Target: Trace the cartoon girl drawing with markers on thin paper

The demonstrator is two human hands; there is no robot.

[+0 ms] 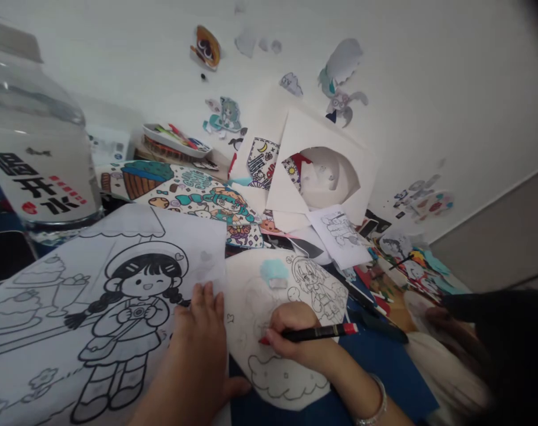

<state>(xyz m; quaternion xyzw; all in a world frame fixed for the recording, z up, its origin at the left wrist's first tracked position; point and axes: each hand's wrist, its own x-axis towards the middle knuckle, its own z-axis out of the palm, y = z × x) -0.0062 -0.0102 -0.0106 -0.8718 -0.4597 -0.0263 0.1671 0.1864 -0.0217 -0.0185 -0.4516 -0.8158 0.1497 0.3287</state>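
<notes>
My left hand [202, 337] lies flat, fingers stretched out, across a large line-drawn colouring page [162, 384] of a figure with braids, a beret and a camera. Its thumb reaches over the page's right edge. My right hand [299, 337] grips a black marker pen [313, 333] with a red rear end. The pen's red tip points down at a rounded cut-out drawing sheet [286, 393], and whether it touches cannot be made out. This sheet bears a line-drawn figure, a cloud-like outline and a light blue patch [273, 269]. A small pale block [278, 283] sits at that patch.
A large clear bottle [38, 130] stands at the left by a dark flat object [6, 257]. Coloured drawings [206, 198], a white tray [175, 141] of pens and white card with an oval hole [282, 183] are behind. Paper cut-outs cling to the wall. Dark cloth shows at right.
</notes>
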